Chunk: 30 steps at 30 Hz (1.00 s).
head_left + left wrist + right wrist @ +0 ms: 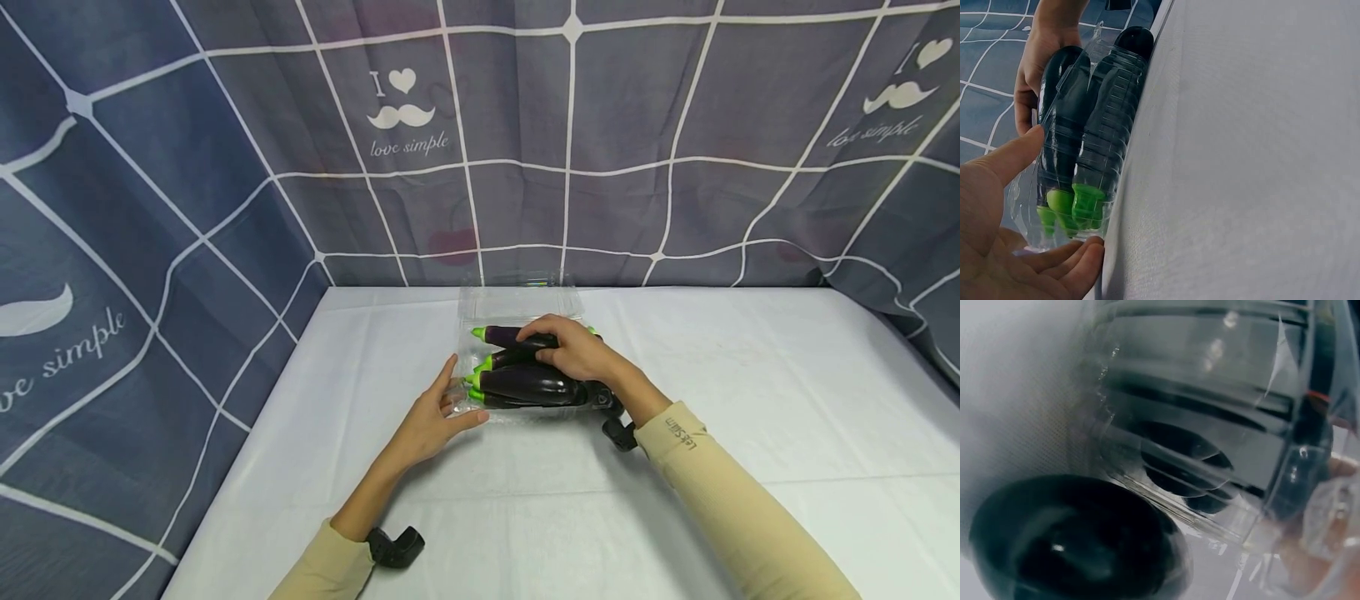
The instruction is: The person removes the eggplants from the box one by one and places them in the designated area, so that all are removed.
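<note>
Several dark purple eggplants (528, 385) with bright green stem ends lie side by side in a clear plastic container (1119, 94). The container's lid (517, 302) is folded back towards the curtain. My right hand (573, 346) reaches over from the right and grips an eggplant (501, 336) at the far side, fingers and thumb curled over it. At the container's left end is my left hand (429, 423), its thumb and fingers spread and fairly straight. In the left wrist view, the fingertips (1088, 256) touch the plastic near the green stems. One rounded eggplant end (1079, 537) looms large in the right wrist view.
A white cloth (720, 417) covers the table. Behind and to the sides hangs a grey-blue curtain (510, 208) with white lines. Black camera mounts (396, 547) sit on both wrists.
</note>
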Each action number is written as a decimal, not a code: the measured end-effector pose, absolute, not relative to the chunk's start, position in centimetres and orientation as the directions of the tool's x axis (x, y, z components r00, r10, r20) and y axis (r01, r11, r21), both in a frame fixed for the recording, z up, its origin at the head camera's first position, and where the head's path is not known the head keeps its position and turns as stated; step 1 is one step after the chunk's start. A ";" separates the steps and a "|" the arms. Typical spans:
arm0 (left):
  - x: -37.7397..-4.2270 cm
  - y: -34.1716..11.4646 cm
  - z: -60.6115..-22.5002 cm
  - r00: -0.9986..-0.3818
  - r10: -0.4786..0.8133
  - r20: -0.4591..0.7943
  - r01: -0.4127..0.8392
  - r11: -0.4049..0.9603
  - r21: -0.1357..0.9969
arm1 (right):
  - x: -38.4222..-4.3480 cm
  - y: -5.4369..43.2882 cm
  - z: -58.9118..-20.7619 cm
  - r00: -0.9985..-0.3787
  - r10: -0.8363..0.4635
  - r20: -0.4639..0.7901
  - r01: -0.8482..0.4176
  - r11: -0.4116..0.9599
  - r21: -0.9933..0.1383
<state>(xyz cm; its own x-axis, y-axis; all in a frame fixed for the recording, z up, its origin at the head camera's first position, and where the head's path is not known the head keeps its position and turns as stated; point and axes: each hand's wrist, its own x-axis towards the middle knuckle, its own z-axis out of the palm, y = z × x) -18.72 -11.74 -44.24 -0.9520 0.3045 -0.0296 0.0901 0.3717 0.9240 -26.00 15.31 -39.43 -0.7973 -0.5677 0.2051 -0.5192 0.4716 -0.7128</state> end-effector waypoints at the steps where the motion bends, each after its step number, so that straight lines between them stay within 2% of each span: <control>1: -18.7 -11.7 -44.2 -0.952 0.304 -0.031 0.088 0.371 0.924 | -26.0 15.3 -39.4 -0.797 -0.569 0.203 -0.517 0.469 -0.716; 14: -18.7 -11.8 -44.3 -0.952 0.304 -0.018 0.097 0.359 0.928 | -25.3 15.5 -38.3 -0.838 -0.495 0.229 -0.481 0.472 -0.739; 30: -18.7 -11.8 -44.3 -0.953 0.304 -0.014 0.103 0.366 0.925 | -24.5 16.4 -38.2 -0.856 -0.421 0.299 -0.489 0.475 -0.732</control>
